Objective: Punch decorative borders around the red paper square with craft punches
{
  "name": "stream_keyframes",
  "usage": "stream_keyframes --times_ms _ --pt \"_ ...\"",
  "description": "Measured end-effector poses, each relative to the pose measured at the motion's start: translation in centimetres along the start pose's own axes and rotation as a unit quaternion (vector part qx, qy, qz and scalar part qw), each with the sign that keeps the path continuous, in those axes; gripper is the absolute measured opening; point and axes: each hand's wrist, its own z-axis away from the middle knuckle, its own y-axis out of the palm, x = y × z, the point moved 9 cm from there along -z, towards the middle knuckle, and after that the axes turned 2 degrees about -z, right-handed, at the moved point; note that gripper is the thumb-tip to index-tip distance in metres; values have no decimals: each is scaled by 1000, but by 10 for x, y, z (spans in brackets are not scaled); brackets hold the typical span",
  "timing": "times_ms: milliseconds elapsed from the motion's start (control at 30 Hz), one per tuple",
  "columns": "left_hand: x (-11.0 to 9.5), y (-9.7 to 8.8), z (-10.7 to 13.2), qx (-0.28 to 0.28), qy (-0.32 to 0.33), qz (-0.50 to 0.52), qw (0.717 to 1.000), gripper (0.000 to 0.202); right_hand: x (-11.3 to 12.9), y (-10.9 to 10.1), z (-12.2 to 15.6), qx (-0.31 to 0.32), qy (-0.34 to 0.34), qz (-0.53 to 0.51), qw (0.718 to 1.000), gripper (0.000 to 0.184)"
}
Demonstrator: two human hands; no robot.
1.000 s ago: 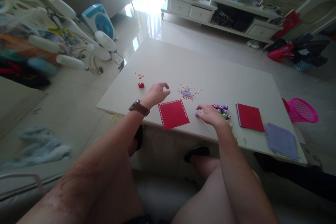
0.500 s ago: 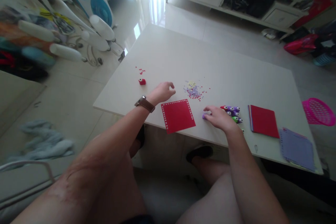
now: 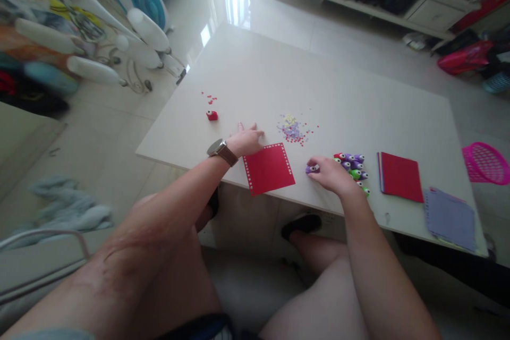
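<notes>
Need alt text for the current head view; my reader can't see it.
A person's right hand grips a purple punch at a white table, while the left hand, fingers spread, covers the far left corner of a red sheet with holes along three edges. Paper dots and more punches lie nearby.

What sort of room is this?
Probably a living room: there's a long white cabinet, what looks like a blue-and-white fan, and a pale table with a red paper sheet on it.
</notes>
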Motion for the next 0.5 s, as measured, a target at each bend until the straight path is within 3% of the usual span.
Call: stream_keyframes --times_ms 200,500 --pt "-5 1 9 23 -16 0 1000 76 4 3 3 19 -4 -12 1000 24" --pt "1 7 -5 20 44 -76 996 77 13 1 -1 22 -28 -11 999 28"
